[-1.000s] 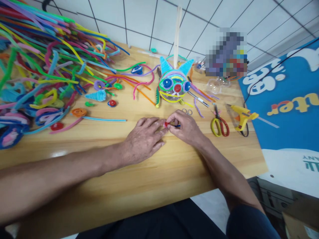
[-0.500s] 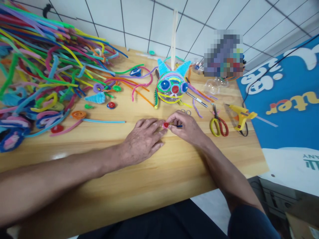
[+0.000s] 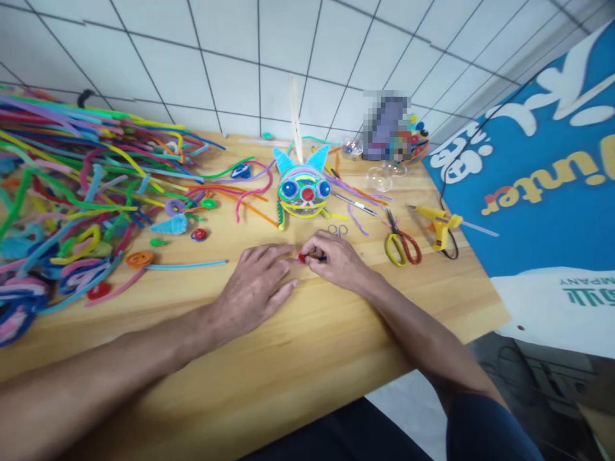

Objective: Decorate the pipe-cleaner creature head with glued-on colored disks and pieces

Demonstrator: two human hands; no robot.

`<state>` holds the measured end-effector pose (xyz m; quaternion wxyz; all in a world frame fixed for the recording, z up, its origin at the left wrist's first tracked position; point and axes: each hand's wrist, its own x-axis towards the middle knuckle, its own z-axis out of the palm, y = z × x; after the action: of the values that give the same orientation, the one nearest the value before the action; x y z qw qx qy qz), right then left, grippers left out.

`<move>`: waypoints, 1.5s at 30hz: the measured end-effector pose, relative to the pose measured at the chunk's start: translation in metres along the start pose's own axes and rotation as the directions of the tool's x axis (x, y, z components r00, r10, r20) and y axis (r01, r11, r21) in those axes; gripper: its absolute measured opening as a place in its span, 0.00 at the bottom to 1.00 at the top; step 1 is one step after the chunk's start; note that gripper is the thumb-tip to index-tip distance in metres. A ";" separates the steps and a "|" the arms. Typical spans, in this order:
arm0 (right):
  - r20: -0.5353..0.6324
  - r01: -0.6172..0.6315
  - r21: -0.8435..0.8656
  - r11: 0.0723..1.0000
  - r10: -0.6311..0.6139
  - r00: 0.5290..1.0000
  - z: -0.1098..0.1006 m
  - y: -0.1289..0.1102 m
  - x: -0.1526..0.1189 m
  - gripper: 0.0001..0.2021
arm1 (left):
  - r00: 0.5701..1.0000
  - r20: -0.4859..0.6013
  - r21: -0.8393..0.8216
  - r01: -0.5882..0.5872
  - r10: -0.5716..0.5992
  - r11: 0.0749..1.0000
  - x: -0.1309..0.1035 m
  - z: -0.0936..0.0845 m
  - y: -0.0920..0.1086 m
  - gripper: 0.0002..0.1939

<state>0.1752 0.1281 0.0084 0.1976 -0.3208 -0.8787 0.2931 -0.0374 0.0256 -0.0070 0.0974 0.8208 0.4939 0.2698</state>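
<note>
My right hand (image 3: 339,261) pinches a small red coil of pipe cleaner (image 3: 302,258) between thumb and fingertips, close to the tabletop. A short dark blue end sticks out under its fingers. My left hand (image 3: 254,282) lies palm down on the wood with fingers stretched out, their tips beside the coil. A pinkish bit shows between the two hands, too blurred to make out. Just beyond them sits an animal-face craft (image 3: 307,208) with blue ears, round blue eyes and a red nose, and a pale stick (image 3: 295,121) rises behind it.
Left of the hands, a large heap of coloured pipe cleaners (image 3: 62,198) covers the wooden table (image 3: 307,346). To the right lie scissors (image 3: 402,248) and a yellow glue gun (image 3: 439,223). Small scissors (image 3: 337,230) and a pen (image 3: 358,205) are nearer. Clear plastic balls (image 3: 379,179) stand farther back.
The camera has tilted up, so the scene sits lower and farther left. My left fingertips have drawn slightly back from the red coil, while my right hand keeps its pinch on it.
</note>
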 end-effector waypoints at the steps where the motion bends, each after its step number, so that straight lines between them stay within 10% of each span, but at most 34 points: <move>1: -0.003 0.002 -0.005 1.000 -0.002 1.000 0.000 0.000 0.000 0.09 | 1.000 -0.007 0.000 0.010 -0.010 1.000 0.001 0.000 -0.002 0.16; 45: -0.002 -0.001 -0.029 1.000 0.001 1.000 0.002 0.002 0.000 0.09 | 0.988 0.128 -0.040 0.095 -0.089 0.995 0.010 -0.004 -0.009 0.17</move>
<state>0.1751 0.1288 0.0059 0.1934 -0.3244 -0.8826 0.2800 -0.0425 0.0383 -0.0045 0.1598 0.8101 0.5177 0.2240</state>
